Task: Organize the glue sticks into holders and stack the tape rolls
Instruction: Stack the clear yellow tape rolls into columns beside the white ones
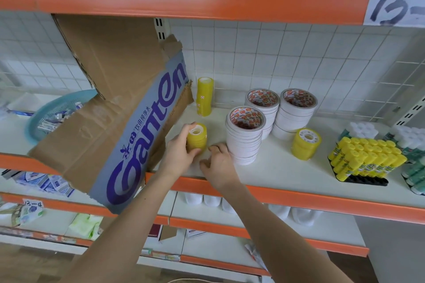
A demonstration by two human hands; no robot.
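- Right now the left hand (181,151) is gripping a short stack of yellow tape rolls (197,137), thumb and fingers (193,151) curled round its sides, and the stack is standing upright on the white shelf (287,167) just beside the cardboard box (119,122).
- The right hand (218,163) is resting on the shelf just right of that stack, its fingers loosely curled and holding nothing, its knuckles sitting near the base of the nearest white tape stack (245,135).
- Behind, a taller yellow tape stack (204,96) is standing upright against the tiled wall, well apart from the held one.
- Two more white tape stacks (262,110) (296,112) are standing side by side behind the nearest white one, all three showing red-printed cores.
- A third group of yellow tape rolls (305,143) is leaning slightly to the right of the white stacks, apart from them.
- Yellow glue sticks (365,158) are sitting packed together, tilted, in a black holder (365,180) near the right end of the shelf.
- White-capped glue sticks (363,130) are lying behind the yellow ones, and more green-bodied ones are showing at the right edge.
- The cardboard box, open and printed in purple, is tilting over the shelf's orange front edge (299,197).
- A teal basket (57,110) is sitting at the left, partly hidden by the box.
- A handwritten label (395,0) is hanging on the orange beam above.
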